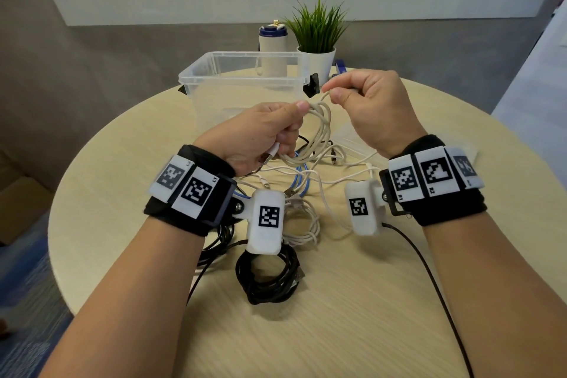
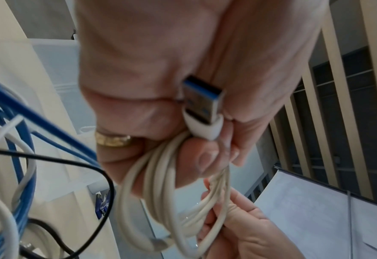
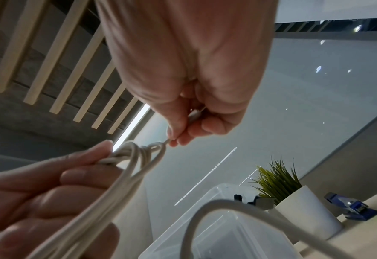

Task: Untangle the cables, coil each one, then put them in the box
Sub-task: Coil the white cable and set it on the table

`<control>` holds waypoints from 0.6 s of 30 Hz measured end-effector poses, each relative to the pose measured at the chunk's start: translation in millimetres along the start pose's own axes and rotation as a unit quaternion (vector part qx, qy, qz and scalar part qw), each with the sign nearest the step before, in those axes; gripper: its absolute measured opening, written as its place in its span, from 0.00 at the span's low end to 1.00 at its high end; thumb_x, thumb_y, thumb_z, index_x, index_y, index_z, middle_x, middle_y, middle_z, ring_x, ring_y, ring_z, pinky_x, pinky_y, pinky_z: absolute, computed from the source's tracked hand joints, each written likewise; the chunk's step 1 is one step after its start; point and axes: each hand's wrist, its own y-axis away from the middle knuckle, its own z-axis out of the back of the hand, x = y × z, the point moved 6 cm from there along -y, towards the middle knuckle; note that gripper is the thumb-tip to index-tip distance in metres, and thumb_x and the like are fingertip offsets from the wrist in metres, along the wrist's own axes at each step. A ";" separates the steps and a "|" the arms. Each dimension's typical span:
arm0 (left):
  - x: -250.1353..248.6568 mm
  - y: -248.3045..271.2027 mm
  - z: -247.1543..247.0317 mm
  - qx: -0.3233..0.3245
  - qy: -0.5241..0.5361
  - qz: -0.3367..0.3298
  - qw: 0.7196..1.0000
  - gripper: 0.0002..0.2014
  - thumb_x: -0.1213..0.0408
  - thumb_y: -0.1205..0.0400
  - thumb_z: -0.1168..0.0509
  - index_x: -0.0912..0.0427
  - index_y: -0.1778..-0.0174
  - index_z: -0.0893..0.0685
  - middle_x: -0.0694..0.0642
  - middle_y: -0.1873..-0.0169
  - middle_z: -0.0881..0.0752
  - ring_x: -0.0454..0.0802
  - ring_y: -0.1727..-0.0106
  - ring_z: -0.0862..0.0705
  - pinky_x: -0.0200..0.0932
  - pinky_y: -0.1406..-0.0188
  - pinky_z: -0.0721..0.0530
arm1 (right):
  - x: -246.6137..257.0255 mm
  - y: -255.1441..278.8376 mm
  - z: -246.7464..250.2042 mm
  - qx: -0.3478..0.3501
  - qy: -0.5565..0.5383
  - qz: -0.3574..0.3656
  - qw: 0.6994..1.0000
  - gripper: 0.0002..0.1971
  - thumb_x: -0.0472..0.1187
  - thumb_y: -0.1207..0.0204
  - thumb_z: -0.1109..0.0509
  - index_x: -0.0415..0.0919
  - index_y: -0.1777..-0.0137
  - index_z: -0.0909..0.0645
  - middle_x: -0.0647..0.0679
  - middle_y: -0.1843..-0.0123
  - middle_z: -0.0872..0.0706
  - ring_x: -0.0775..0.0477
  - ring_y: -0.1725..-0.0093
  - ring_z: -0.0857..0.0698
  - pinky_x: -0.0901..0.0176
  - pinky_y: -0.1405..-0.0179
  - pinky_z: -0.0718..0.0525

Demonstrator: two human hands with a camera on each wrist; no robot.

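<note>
Two hands work above mid-worktop [image 1: 352, 316]: your left hand [image 1: 257, 135] has its grip closed round the coiled white cable [image 1: 319, 129], USB plug [image 2: 202, 103] at the palm; your right hand [image 1: 372, 107] pinches its free end. The clear box [image 1: 242, 77] stands toward the far edge.

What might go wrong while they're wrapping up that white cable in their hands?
The right hand pinches only the cable's tail end, so it may slip and the wrap around the white coil loosen. The left hand grips the coil with its USB plug sticking out, which might snag. Loose cables lying on the table just below the coil may catch on it.
</note>
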 end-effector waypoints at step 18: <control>-1.1 -5.9 27.3 -0.175 -0.123 -0.044 0.976 0.15 0.56 0.13 0.44 0.54 0.66 0.26 0.49 0.76 0.31 0.45 0.74 0.34 0.40 0.70 0.32 | -3.6 4.8 -4.6 0.093 -0.260 -0.135 0.952 0.08 0.24 0.25 0.33 0.34 0.54 0.15 0.43 0.64 0.10 0.51 0.67 0.15 0.65 0.67 0.18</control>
